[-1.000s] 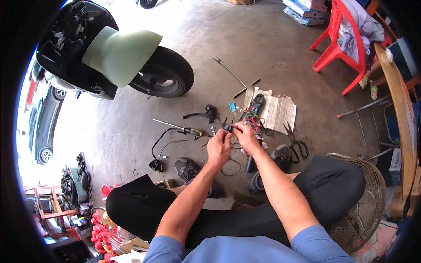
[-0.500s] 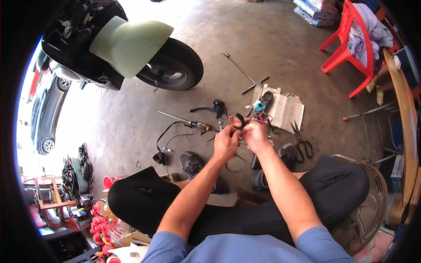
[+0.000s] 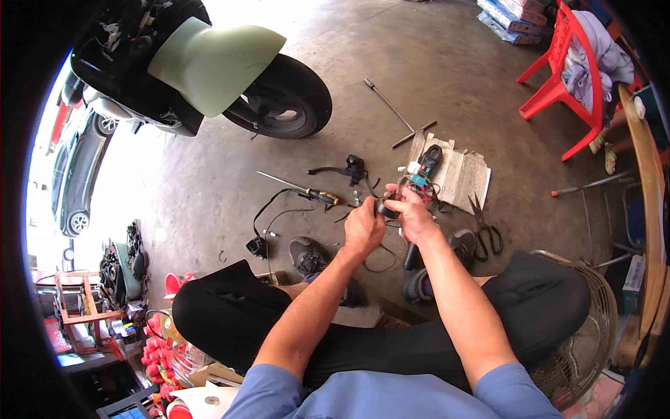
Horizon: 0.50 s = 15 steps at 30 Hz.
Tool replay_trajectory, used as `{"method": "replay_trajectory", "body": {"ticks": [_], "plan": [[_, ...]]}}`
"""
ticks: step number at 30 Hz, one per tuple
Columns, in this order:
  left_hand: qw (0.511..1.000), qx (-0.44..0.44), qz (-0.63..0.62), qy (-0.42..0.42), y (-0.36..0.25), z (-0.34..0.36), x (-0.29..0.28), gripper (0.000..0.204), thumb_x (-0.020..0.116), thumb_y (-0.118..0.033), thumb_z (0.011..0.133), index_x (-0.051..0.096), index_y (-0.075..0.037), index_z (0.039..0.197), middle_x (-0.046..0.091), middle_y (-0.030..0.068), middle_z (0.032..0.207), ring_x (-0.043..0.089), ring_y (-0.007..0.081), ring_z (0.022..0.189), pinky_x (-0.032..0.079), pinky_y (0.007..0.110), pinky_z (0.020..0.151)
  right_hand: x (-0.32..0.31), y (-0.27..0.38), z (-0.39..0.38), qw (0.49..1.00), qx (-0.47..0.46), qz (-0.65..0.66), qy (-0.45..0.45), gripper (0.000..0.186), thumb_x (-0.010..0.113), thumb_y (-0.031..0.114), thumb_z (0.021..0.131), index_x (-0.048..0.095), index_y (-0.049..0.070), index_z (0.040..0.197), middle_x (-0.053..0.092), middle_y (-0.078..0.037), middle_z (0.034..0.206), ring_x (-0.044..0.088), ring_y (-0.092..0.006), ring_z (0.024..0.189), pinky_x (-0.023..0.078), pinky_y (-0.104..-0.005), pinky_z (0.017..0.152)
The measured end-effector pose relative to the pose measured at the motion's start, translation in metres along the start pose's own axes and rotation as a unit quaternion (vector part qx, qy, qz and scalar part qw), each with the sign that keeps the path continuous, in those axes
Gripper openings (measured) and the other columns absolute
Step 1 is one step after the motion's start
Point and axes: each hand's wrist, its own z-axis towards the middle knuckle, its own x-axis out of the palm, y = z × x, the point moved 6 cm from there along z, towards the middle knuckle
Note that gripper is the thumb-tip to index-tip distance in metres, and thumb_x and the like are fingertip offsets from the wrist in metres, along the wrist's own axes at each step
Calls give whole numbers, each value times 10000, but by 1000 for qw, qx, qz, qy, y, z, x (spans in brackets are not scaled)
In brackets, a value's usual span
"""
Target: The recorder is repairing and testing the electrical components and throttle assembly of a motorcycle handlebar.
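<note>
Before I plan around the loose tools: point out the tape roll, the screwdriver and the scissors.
Tape roll (image 3: 385,209), head view: dark outer side.
Screwdriver (image 3: 319,195), head view: yellow-and-black handle.
Scissors (image 3: 482,225), head view: near the pivot.

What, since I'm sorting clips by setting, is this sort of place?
Probably a motorcycle or scooter repair workshop: a partly stripped scooter or motorbike stands nearby, and a screwdriver and a T-handled wrench lie on the floor.

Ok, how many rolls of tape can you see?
1: the black tape roll, between your left hand and right hand. Others could be hidden beneath things.
</note>
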Motion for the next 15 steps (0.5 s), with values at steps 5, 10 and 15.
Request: {"method": "replay_trajectory", "body": {"ticks": [5, 10, 15], "plan": [[999, -7, -42, -29, 9, 7, -7, 196, 558, -215, 865, 591, -49, 965, 655, 231, 816, 626, 435, 808, 473, 523, 740, 3, 18, -8, 935, -128, -327, -54, 160, 618, 154, 890, 632, 1, 849, 621, -36, 789, 573, -115, 758, 456, -261, 714], [996, -17, -87, -7, 17, 8, -1, 220, 547, -241, 889, 591, -38, 961, 660, 228, 820, 629, 429, 815, 481, 502, 750, 1, 29, -5, 910, -72, -408, -33, 499, 487, 420, 954, 640, -29, 797, 616, -122, 788, 593, -217, 747, 456, -353, 718], [988, 1, -153, 17, 14, 11, 1, 220, 560, -212, 890, 565, -7, 969, 664, 215, 794, 654, 388, 771, 503, 458, 711, 10, 31, -8, 823, -149, -547, -32, 283, 593, 281, 889, 661, 18, 812, 640, -164, 836, 612, -332, 814, 470, -389, 751]]}}
